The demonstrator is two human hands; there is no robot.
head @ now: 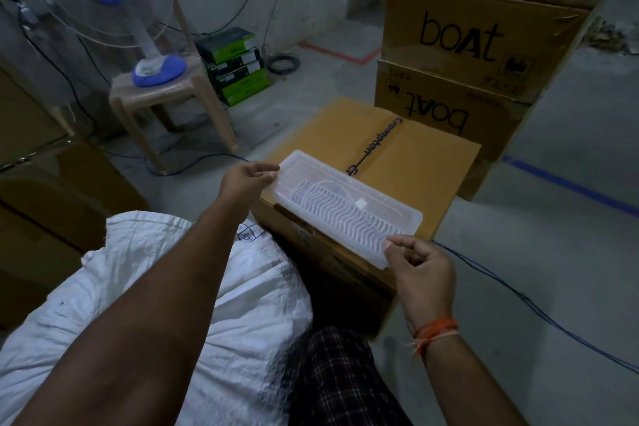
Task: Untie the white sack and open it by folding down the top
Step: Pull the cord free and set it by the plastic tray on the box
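- 2 hands hold 1 clear plastic tray point(349, 207) by its ends, above a brown carton point(390, 149) in front of the person.
- The left hand point(247, 180) pinches the far end of the tray between thumb and fingers. The right hand point(420, 270) pinches the near end with the thumb on top and the other fingers curled under.
- The white sack point(207, 287) is not in either hand — it lies below and behind the left forearm, close to the person's body and just beside the carton.
- Its long axis seems to run from the near-left corner of the view up toward the left hand. A crumpled end point(145, 225) points away from the person; I cannot tell from here if this is the tied top, and no knot or string is visible.
- The left hand is nearer to that end, so I judge it should come back and down first, after the tray is put down.
- The sack looks untouched; the untying is not yet begun.
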